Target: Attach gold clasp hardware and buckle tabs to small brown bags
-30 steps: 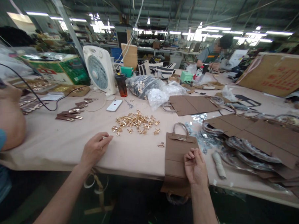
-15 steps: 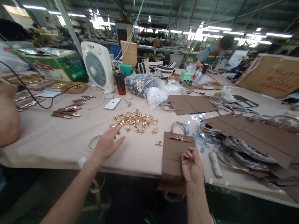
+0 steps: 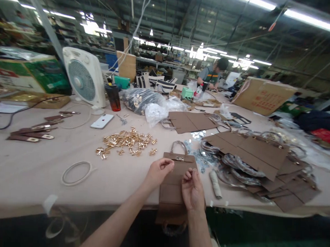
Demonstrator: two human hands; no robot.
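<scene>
A brown handbag (image 3: 173,180) lies in front of me and hangs over the table's front edge, with a metal clasp (image 3: 179,158) below its upper handle. Over its left side is my left hand (image 3: 159,171), fingertips pinched together near the clasp. My right hand (image 3: 191,190) is palm up over the bag's right side, fingers curled and thumb against the index finger. Whatever either pinch holds is too small to make out. Beyond my left hand lies a pile of small gold metal fittings (image 3: 128,141).
Stacked brown bag pieces (image 3: 251,152) with wrapped handles lie at right, beside a grey-green roll (image 3: 215,184). A tape ring (image 3: 75,173), a phone (image 3: 102,121), a tumbler (image 3: 113,97) and a fan (image 3: 85,78) are at left. A co-worker (image 3: 211,75) sits across the room.
My left hand has moved right from the gold fittings to the bag, and its spread fingers have closed into a pinch. My right hand stays over the bag. The view has turned right.
</scene>
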